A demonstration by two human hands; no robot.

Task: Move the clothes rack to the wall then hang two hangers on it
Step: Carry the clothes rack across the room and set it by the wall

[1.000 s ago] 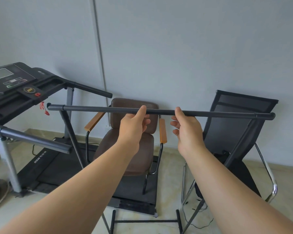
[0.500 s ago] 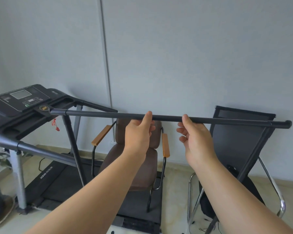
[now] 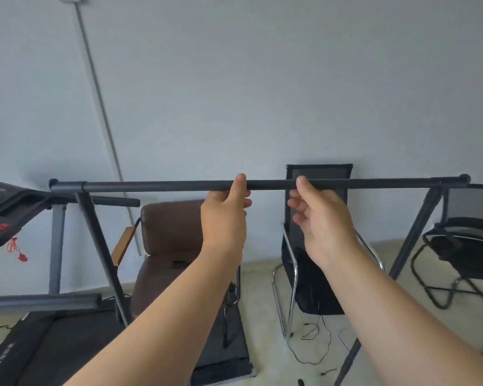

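Observation:
The clothes rack is a dark metal frame with a long horizontal top bar and slanted legs at both ends. Its bar runs across the middle of the view, in front of the pale wall. My left hand grips the bar near its centre, thumb over the top. My right hand holds the bar just to the right of it, fingers curled below. No hangers are in view.
A treadmill stands at the left. A brown padded chair with wooden armrests sits on its belt behind the rack. A black mesh chair and another black chair stand by the wall. Loose cables lie on the floor.
The view has tilted up and to the right. The rack's bar now sits level and further right, with both hands still gripping it; a second black chair has come into sight.

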